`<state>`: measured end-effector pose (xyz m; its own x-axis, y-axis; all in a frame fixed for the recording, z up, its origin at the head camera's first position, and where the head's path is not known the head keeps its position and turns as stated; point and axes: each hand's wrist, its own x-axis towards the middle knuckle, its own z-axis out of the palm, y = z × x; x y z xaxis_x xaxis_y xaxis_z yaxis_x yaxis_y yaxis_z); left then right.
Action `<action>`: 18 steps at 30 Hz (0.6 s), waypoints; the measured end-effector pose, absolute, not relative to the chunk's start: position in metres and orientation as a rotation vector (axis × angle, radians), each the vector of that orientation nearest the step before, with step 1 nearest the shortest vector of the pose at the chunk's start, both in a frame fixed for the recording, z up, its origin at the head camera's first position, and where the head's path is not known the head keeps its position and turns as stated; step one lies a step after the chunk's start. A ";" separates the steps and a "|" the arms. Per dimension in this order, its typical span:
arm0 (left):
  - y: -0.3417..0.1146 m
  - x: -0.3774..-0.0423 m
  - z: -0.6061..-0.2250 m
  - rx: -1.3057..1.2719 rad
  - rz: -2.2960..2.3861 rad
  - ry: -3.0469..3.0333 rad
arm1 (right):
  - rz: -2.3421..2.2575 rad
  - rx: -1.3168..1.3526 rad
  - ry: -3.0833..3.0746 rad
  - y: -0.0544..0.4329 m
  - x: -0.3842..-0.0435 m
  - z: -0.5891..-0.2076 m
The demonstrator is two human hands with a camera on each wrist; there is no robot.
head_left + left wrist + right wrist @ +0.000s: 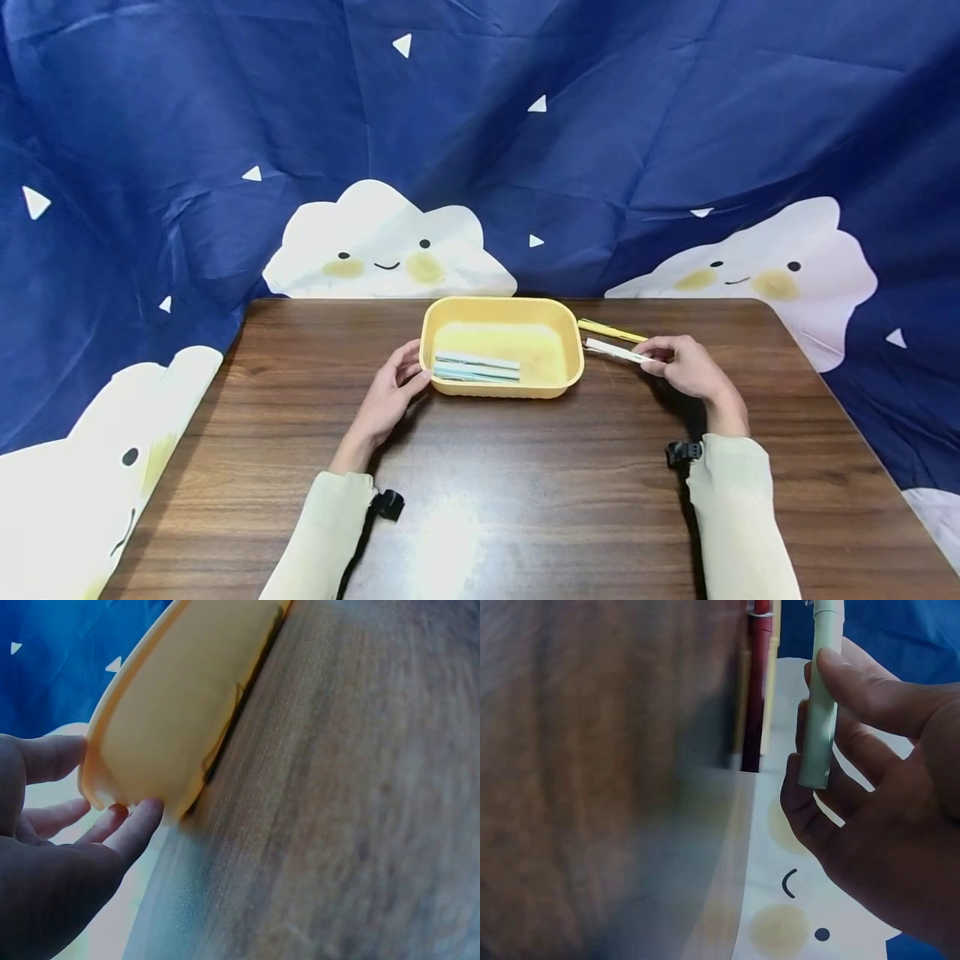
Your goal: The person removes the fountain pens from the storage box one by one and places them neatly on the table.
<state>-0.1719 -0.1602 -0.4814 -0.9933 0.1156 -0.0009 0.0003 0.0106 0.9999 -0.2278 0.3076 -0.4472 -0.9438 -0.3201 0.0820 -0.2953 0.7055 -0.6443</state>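
A yellow plastic bin (501, 387) stands on the table, with several pale pens (477, 367) lying side by side in its left part. My left hand (392, 385) holds the bin's left end, thumb near the front corner; the left wrist view shows fingertips against the bin's outer wall (161, 712). To the right of the bin, my right hand (686, 367) pinches a pale green pen (823, 712) between thumb and fingers, just off the table. Beside it lie a dark red pen (756, 690) and a yellow pen (611, 331); the red one is hard to make out from the head.
The brown wooden table (525, 500) ends behind the bin at a dark blue cloth (480, 125) printed with smiling clouds. A black wrist camera (388, 504) sits on the left sleeve, another black camera (683, 453) on the right.
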 end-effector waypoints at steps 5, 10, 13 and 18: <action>-0.162 -0.172 -0.482 0.114 2.139 2.174 | -0.940 -0.501 2.864 0.305 -0.233 -0.454; -0.162 -0.172 -0.483 0.104 2.139 2.179 | -0.921 -0.502 2.841 0.302 -0.238 -0.456; -0.162 -0.173 -0.483 0.107 2.138 2.182 | -0.878 -0.482 2.843 0.300 -0.241 -0.455; -0.161 -0.172 -0.482 0.104 2.140 2.188 | -0.820 -0.455 2.859 0.298 -0.245 -0.455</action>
<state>-0.1723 -0.1615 -0.4822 -0.9945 0.1041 -0.0093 -0.0070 0.0226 0.9997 -0.2446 0.2977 -0.4546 -0.9459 -0.3217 -0.0433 -0.2498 0.8066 -0.5357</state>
